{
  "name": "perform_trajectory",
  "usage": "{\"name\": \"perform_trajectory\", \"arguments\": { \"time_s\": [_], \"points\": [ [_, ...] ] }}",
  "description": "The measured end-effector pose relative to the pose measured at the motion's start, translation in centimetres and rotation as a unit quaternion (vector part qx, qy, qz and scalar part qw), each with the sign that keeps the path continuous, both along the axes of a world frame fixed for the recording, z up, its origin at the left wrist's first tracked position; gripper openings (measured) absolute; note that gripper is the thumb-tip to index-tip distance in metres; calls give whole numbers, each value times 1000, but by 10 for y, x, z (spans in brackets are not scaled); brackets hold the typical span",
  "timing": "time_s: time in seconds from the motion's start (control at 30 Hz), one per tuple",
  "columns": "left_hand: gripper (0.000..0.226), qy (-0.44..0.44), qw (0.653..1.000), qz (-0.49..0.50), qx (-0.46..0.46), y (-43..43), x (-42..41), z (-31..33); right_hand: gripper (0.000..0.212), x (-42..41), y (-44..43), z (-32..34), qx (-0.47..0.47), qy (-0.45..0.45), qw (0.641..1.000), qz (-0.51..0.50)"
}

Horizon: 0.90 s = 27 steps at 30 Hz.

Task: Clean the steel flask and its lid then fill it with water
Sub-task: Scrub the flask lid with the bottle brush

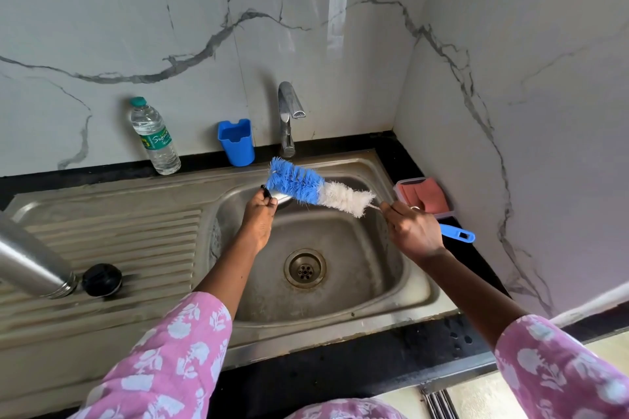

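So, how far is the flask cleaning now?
Done: the flask lies open on the drainboard, black stopper beside it. In hand: left hand holds the lid over the sink, right hand holds the brush at it. Left, it seems: washing the flask, then filling it.

We extend both forearms from the lower frame up towards centre. Left of centre, our left hand (pixel 257 219) pinches a steel cap (pixel 281 199) at its fingertips. Right of centre, our right hand (pixel 413 231) curls round the handle of a brush (pixel 306 185).

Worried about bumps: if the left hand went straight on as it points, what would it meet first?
Probably the brush's blue bristles, just past the lid the left hand grips; depth is unclear.
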State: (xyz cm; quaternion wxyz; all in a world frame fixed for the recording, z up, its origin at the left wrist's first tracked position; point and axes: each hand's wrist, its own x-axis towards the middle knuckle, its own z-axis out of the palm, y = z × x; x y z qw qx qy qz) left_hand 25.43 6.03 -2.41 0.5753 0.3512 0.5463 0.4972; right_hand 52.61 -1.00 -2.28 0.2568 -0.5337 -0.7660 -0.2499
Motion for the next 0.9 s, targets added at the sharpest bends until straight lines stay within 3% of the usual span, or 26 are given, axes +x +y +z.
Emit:
{"name": "perform_trajectory", "arguments": {
  "time_s": [0.1, 0.27, 0.4, 0.67, 0.9],
  "points": [
    [52, 5, 1000, -1, 10, 3, -1, 0, 25, -6, 2, 0, -13, -1, 1000, -6],
    [28, -45, 998, 39, -24, 11, -9, 1, 24, 7, -6, -4, -5, -1, 1000, 17],
    [27, -48, 996, 72, -30, 13, -11, -3, 26, 9, -8, -3, 4, 5, 1000, 22],
    [43, 8, 999, 38, 15, 6, -1, -1, 33, -7, 0, 4, -19, 1, 1000, -9],
    [48, -20, 998, 58, -11, 12, -11, -3, 23, 10, -8, -1, -3, -5, 1000, 28]
  ]
}}
